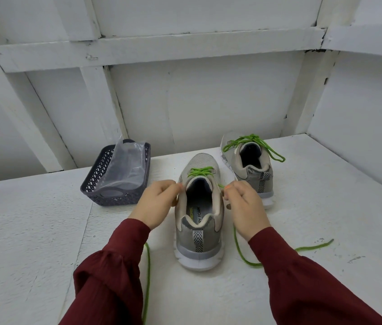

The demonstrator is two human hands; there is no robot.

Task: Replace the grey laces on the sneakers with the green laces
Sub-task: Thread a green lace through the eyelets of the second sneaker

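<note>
**Two mesh sneakers, green cord laces**

One dark lattice-walled plastic basket [92,181] at far left holds a crumpled clear plastic bag [124,165]. On the rough white worktop [32,231], the near sneaker [199,221] stands heel-first, its green lace [200,172] crossed over the tongue, ends trailing both sides. Right hand [244,205] fingers pinch the lace at the collar; left hand [159,202] fingers curl there, their hold unclear. The far sneaker [248,165] carries a tied green lace.
</note>
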